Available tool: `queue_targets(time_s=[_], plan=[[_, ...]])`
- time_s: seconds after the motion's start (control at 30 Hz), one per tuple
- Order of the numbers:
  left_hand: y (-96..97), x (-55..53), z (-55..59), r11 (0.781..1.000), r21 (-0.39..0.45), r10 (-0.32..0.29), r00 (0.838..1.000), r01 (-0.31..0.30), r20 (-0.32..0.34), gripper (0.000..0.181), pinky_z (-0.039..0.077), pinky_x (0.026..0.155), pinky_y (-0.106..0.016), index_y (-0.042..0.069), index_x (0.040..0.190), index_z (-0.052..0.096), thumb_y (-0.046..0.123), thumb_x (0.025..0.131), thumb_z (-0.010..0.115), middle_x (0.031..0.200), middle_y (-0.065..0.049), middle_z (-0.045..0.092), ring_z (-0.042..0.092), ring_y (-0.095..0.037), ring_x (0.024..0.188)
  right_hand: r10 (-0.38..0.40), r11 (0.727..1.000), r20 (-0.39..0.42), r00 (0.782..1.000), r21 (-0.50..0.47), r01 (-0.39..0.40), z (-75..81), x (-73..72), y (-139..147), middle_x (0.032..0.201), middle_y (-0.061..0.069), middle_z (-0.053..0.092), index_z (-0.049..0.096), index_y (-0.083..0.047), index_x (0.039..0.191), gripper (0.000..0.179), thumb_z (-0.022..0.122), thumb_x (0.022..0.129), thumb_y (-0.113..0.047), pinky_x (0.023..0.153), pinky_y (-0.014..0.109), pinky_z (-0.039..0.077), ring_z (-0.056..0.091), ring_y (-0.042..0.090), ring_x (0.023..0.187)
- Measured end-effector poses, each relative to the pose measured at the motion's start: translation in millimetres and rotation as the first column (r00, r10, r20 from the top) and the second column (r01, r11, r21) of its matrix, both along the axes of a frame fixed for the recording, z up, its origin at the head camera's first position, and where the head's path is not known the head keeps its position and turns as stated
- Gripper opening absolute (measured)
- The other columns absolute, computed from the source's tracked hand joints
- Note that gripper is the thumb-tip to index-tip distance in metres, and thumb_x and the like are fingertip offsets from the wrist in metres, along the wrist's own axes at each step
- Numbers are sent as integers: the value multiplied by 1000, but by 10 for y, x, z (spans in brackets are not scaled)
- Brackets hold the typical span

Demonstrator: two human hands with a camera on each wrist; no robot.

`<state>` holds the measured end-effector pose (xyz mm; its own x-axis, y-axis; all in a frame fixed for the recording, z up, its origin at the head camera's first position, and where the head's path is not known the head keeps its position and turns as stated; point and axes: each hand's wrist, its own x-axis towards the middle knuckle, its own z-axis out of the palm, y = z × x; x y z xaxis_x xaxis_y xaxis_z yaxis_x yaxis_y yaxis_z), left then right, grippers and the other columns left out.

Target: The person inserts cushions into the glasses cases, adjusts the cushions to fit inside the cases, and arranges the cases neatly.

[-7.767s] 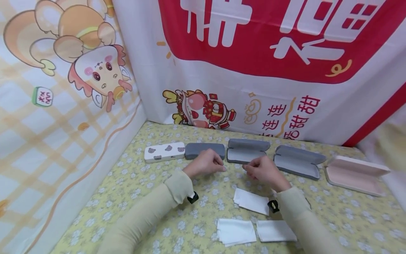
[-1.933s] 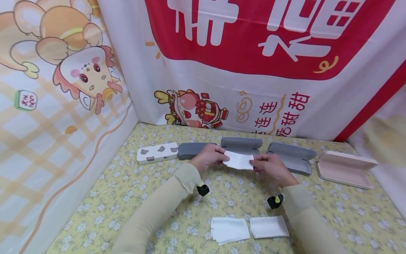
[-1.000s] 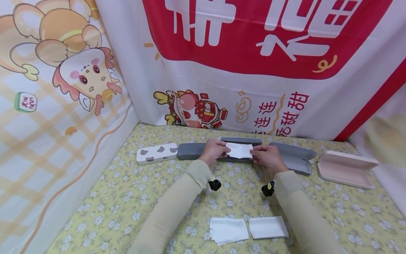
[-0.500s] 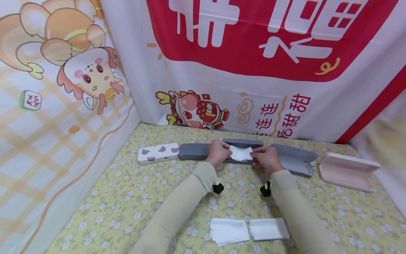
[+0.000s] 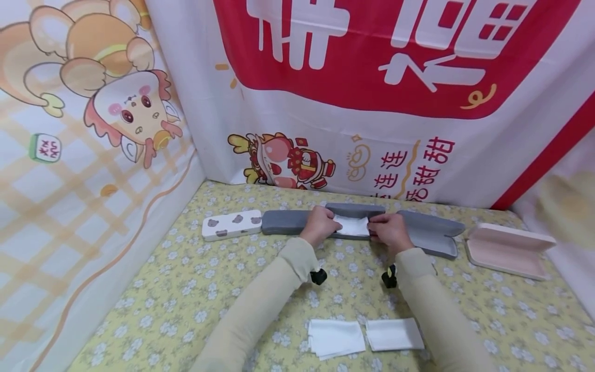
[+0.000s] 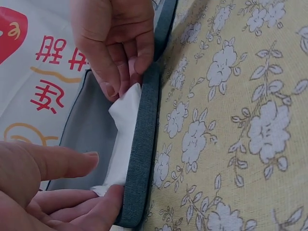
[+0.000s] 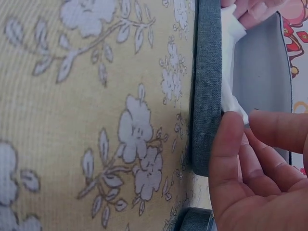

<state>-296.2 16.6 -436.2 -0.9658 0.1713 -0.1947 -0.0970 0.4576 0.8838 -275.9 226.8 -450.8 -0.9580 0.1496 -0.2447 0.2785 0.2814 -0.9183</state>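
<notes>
A white folded cloth [image 5: 353,226] lies in the tray of an open grey glasses case [image 5: 355,209], the middle one of the row. My left hand [image 5: 321,226] is at the cloth's left end; in the left wrist view its thumb [image 6: 72,161] stands apart from the fingers, which rest at the cloth's edge by the case's front wall [image 6: 142,159]. At the other end my right hand [image 5: 390,230] pinches a corner of the cloth [image 7: 232,103] between thumb and finger, as the right wrist view shows.
Left of this case are a closed grey case [image 5: 283,222] and a white bear-print case [image 5: 232,225]. To its right stand another open grey case [image 5: 429,232] and an open pink case [image 5: 509,250]. Two folded white cloths [image 5: 337,337] lie near the front. Printed curtains hang behind.
The cloth nearest the cases has been picked up from the table, carried forward by both hands and lowered into the middle grey case. In the last half second the hands have barely moved.
</notes>
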Motion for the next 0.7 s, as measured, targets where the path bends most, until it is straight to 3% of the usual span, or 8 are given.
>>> queue_targets(time_s=[0.1,0.17,0.27,0.33,0.37,0.53,0.6,0.7], plan=[[-23,-12,-2,999,41,-9,998,7,58,59,21,49,-32,12,62,24,3,87,77,62,1,12,12,-17,52,18,1000,-6,1000,26,-17,11,4,-3,115,22,67,66,7,124,29,66,97,-5,74,35,60,69,22,87],[-54,0,19,999,53,-17,997,12,82,50,28,48,-31,6,61,35,5,88,77,62,1,25,23,-15,52,32,998,-13,999,50,-32,25,15,-11,115,22,67,66,7,124,29,66,97,-5,74,35,60,69,22,87],[-99,31,59,998,55,-39,995,34,94,45,33,52,-33,3,65,39,6,89,77,68,-2,32,29,-16,56,55,996,-20,998,75,-53,42,41,-16,116,22,66,66,7,124,29,65,97,-5,74,37,60,68,23,88],[-132,57,82,997,61,-48,996,44,81,34,41,55,-32,2,67,51,6,89,77,74,-2,43,39,-15,59,69,994,-24,997,85,-67,54,58,-3,116,22,65,66,7,124,29,65,98,-6,75,38,60,67,24,90],[-144,59,83,996,70,-56,995,51,83,43,36,54,-33,6,63,42,6,88,77,70,-2,34,31,-17,55,77,993,-28,997,87,-74,65,69,7,117,22,65,65,7,124,29,65,98,-6,76,39,60,67,25,92],[-235,81,120,991,107,-87,993,79,78,37,41,60,-38,2,63,51,7,91,75,67,-2,39,36,-16,53,97,988,-46,994,126,-91,154,128,75,116,22,64,64,6,125,30,63,98,-7,78,39,59,66,29,96],[-276,74,132,988,125,-97,993,88,68,27,48,66,-41,-4,71,62,7,92,74,70,-4,47,43,-17,55,97,985,-51,994,146,-88,188,147,100,113,21,64,65,5,125,30,63,98,-8,77,40,58,65,28,92],[-343,50,155,972,228,-81,993,58,91,16,56,85,-46,-8,102,74,4,93,72,96,-9,66,65,-23,77,81,989,-64,995,128,-72,228,166,124,110,22,65,65,5,124,30,62,98,-10,77,43,57,64,25,86]])
